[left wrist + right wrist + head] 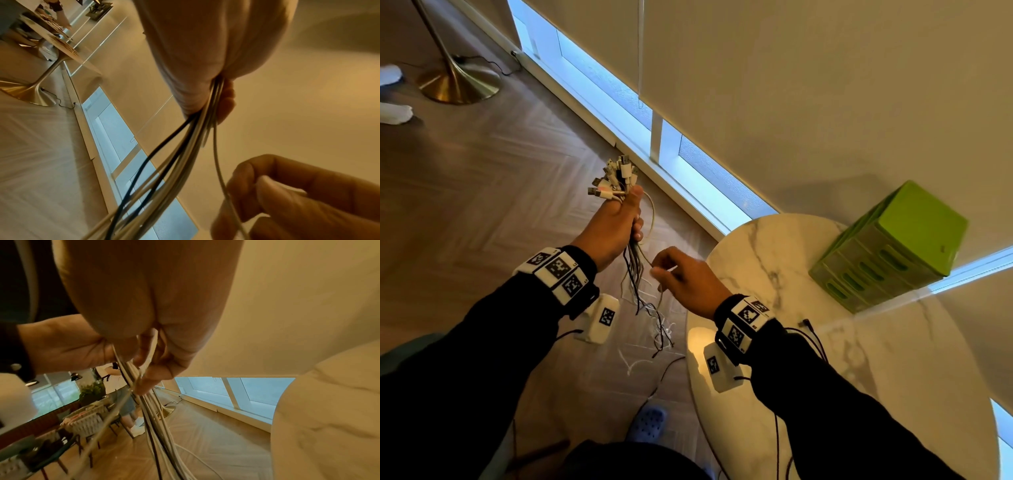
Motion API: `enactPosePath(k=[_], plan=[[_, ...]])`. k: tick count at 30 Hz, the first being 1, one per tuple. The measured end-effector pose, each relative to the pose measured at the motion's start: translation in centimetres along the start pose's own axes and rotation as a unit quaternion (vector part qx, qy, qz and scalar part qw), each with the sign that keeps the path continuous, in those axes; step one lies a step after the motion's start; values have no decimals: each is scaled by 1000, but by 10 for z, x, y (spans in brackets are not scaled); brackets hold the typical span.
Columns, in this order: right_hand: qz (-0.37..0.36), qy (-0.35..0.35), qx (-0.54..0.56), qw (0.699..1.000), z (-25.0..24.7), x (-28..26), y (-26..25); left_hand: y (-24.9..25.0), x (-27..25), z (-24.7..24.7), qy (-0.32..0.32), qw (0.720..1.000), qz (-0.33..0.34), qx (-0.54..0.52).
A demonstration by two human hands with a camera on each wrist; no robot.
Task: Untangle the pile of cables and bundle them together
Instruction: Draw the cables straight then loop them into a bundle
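Observation:
My left hand point(626, 219) is raised over the floor and grips a bundle of white, grey and black cables point(635, 274). Their USB plugs point(616, 174) stick up above the fist, and the loose ends trail down onto the floor. A single beige cable point(653, 214) loops out from the top of the fist, and my right hand point(657, 270) pinches it just below and to the right. In the left wrist view the cables point(191, 146) leave my left hand point(222, 100), and the right hand's fingers point(287, 186) pinch the lone strand point(216, 159). The right wrist view shows my right hand point(152, 369) against the hanging cables point(156, 418).
A round marble table point(876, 394) stands at the right with a green drawer box point(893, 246) and a black cable end point(810, 325) on it. A brass lamp base point(458, 82) is on the wooden floor at far left. A blue slipper point(647, 425) lies below the cables.

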State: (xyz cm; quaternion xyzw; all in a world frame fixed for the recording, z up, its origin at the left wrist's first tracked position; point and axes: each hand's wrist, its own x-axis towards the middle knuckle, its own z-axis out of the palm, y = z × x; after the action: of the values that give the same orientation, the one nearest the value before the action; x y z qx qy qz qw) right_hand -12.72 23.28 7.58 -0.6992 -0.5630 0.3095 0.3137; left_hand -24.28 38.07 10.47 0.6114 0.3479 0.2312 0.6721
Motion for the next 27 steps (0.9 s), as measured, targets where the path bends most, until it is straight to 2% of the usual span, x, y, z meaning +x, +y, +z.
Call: enactPosePath(k=[2,4,7,9,10,11,12,13,15,16,17,19,21,23,27], plan=[[7,-20,-16,1000,2,-2,-1,-1,2,0,-6,1000,-2,20],[-5,21,-7,1000,4,-2,0,0,3,0,6,998,10,66],[25,102,90,990,-1,-2,3,-1,9,-6,98,977,33,186],[67,123,105,985,-2,-7,11,-6,15,-14,138,970,26,196],[87,108,76,987,-1,-10,19,-9,18,-18,141,974,20,177],[107,64,31,992,2,-15,25,-11,20,-21,137,980,14,145],[134,-12,-32,990,7,-20,31,-12,21,-22,130,986,9,106],[167,-111,-104,974,12,-25,34,-12,21,-22,121,990,7,72],[235,-288,-225,901,20,-33,33,-10,19,-21,92,994,14,53],[262,-324,-250,874,20,-34,31,-9,17,-19,74,995,19,58],[280,-323,-247,869,17,-32,29,-9,15,-17,56,996,21,68],[285,-254,-189,905,7,-25,23,-8,10,-12,18,994,11,110],[236,-167,-134,948,-5,-12,10,-7,2,-4,-32,988,-3,149],[173,-105,-76,976,-10,2,-5,-6,-8,6,-74,977,-1,201],[83,-39,112,989,2,19,-22,7,-20,24,-145,948,35,280]])
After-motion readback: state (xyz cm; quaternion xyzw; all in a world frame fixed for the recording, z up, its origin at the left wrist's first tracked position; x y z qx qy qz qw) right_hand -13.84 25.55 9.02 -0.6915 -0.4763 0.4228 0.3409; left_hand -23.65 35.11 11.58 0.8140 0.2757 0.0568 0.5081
